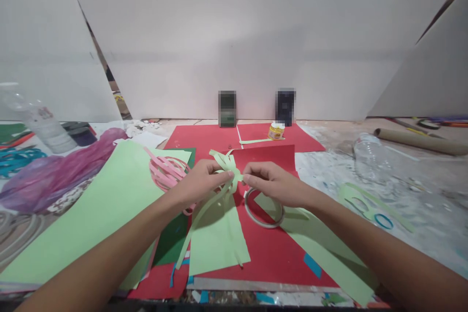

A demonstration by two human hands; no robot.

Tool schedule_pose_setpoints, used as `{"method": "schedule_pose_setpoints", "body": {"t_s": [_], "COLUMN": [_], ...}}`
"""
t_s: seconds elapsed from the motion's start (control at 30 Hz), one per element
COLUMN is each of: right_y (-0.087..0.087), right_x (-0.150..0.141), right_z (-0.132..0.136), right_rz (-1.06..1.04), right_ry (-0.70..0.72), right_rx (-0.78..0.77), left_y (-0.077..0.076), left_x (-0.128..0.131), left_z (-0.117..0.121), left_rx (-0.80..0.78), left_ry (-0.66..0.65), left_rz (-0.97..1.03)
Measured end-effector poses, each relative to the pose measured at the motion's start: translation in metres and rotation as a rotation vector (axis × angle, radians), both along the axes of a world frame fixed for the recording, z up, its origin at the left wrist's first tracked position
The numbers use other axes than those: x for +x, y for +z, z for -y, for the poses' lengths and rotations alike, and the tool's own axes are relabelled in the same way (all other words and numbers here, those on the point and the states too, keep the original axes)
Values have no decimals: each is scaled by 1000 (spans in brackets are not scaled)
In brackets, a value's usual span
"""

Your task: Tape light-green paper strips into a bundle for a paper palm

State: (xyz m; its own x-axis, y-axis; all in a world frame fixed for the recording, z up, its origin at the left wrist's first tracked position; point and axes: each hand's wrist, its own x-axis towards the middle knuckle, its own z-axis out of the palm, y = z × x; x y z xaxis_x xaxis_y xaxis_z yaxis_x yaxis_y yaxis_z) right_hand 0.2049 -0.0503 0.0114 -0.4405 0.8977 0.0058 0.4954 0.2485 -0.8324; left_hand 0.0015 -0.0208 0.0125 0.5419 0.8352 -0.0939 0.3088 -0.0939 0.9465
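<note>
My left hand (pixel 204 180) is closed, pinching a bundle of light green paper strips (pixel 236 186) near its middle. Loops and loose ends stick out above and hang below the fingers. My right hand (pixel 280 183) is closed too, its fingertips on the right side of the same bundle. Just below the right hand is a thin, pale ring like a tape roll (pixel 268 226). A light green paper sheet (pixel 219 248) lies under the bundle, on red paper (pixel 263 261). Coiled pink paper strips (pixel 164 173) sit beside my left hand.
Large green sheets (pixel 84 204) and a pink-purple plastic bag (pixel 73 170) spread leftward. A yellow jar (pixel 276 131) stands ahead, before a white panel (pixel 175 44). Two plastic bottles, on the left (pixel 44 124) and right (pixel 371 156), flank the work. Scissors (pixel 382 219) lie at right.
</note>
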Motion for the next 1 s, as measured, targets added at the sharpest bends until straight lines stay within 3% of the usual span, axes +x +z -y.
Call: {"method": "schedule_pose_setpoints", "body": {"t_s": [0.2,0.37,1.0], "right_y": [-3,-7,-14], "right_x": [-6,-12,-23], "right_z": [5,6,11], "right_rz": [25,-27,-78], "right_ry": [-128,-220,-291], "right_rx": [159,202,264], "left_y": [3,1,1], "left_x": [-1,-3,-1], "left_z": [3,5,11], "left_rx": [9,27,-29], "left_ry": [85,114,120], "left_rz": [-36,-22,37]}}
